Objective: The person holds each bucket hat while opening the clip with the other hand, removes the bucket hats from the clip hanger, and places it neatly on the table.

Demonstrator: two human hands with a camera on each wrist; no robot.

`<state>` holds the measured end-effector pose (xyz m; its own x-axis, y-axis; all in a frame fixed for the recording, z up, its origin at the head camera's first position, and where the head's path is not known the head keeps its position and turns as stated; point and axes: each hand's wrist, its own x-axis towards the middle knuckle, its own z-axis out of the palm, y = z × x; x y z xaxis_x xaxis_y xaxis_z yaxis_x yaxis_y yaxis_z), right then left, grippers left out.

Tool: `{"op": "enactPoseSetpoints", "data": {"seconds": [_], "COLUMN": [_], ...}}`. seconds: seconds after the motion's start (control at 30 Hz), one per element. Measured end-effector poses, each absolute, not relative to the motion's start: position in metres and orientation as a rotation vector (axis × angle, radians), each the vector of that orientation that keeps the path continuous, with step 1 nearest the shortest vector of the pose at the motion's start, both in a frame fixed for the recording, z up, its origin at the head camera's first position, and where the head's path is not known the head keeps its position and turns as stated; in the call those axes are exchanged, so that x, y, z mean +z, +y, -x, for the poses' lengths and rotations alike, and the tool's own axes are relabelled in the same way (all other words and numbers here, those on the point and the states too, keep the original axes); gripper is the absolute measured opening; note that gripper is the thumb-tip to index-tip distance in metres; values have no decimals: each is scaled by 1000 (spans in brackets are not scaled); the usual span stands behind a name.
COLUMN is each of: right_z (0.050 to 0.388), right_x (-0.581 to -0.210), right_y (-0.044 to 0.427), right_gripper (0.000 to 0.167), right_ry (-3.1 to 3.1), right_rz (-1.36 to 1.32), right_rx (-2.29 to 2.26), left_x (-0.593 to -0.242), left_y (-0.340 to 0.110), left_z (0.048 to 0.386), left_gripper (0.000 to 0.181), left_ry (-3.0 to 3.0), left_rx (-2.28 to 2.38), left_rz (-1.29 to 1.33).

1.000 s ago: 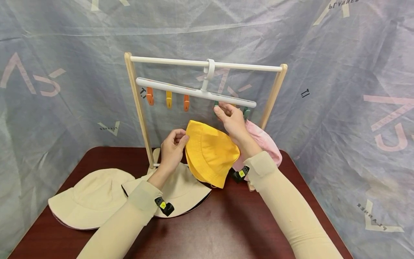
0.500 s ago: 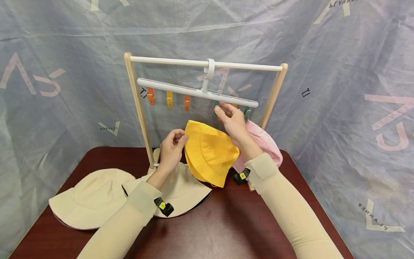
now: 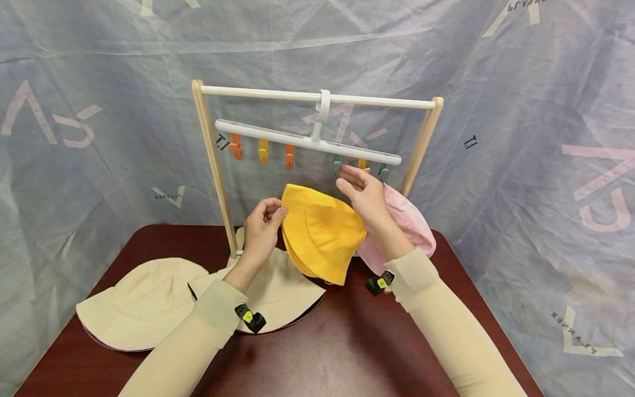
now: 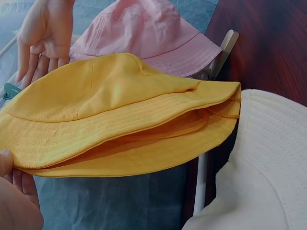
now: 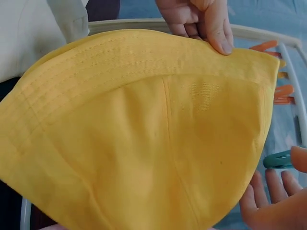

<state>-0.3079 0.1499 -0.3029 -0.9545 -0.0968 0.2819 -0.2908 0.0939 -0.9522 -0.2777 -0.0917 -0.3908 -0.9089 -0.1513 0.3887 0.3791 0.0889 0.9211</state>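
Note:
My left hand (image 3: 263, 223) pinches the brim edge of a yellow bucket hat (image 3: 322, 229) between thumb and fingers. In the left wrist view the hat (image 4: 105, 105) lies sideways, its brim opening showing. My right hand (image 3: 369, 198) is raised behind the hat's right side, fingers and thumb apart, holding nothing. Just left of its fingertips hangs a green clip (image 3: 337, 165) on the white hanger (image 3: 278, 135). The right wrist view shows that green clip (image 5: 278, 160) near the thumb. A pink bucket hat (image 3: 409, 220) hangs below the rightmost green clip (image 3: 383, 172).
A wooden stand (image 3: 210, 165) with a white top rod (image 3: 258, 92) carries the hanger. Orange (image 3: 235, 148) and yellow clips (image 3: 263, 152) hang on its left half. Two cream bucket hats (image 3: 144, 303) lie on the dark red table (image 3: 337, 353), one partly under my left arm.
My right hand has come off the green clip, moving slightly right and down with its fingers parted. The hanger has swung a little right. My left hand and the yellow hat shift slightly left.

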Motion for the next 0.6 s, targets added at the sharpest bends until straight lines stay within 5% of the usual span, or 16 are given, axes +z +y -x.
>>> {"op": "enactPoseSetpoints", "data": {"seconds": [0.6], "right_z": [265], "right_x": [-336], "right_y": [183], "right_gripper": [37], "right_ry": [-2151], "right_rz": [-473], "right_rx": [1766], "left_x": [-390], "left_y": [-95], "left_z": [272], "left_gripper": [21], "left_ry": [-1916], "left_rx": [-1937], "left_rz": [256]}}
